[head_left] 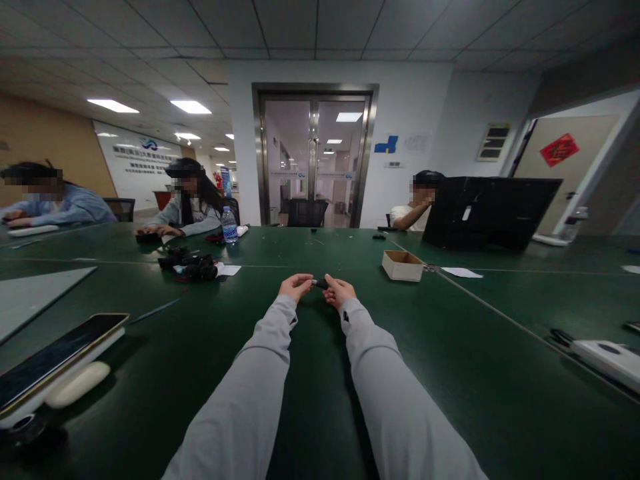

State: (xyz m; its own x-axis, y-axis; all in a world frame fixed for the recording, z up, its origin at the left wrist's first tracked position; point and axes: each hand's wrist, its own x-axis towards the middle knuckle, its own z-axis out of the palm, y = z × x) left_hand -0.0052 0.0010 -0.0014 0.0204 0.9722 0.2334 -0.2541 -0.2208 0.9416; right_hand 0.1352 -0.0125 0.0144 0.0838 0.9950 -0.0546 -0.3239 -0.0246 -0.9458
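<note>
Out over the green table (320,373), both arms reach forward in light grey sleeves. A small black object with a paler, silvery left end (321,284) lies level between my hands, too small to name. My left hand (295,287) pinches its pale end between thumb and fingertips. Around the dark end, the thumb and fingers of my right hand (341,291) are closed, hiding part of it. A small cardboard box with no lid (403,267) stands beyond my right hand, to the right. To the left lies a cluster of black items (193,264).
A water bottle (229,225) stands farther back on the left. At near left are a phone (65,353) and a white rounded item (77,385). A black monitor (487,212) is at back right, a white device (607,360) at right. Several people sit across the table.
</note>
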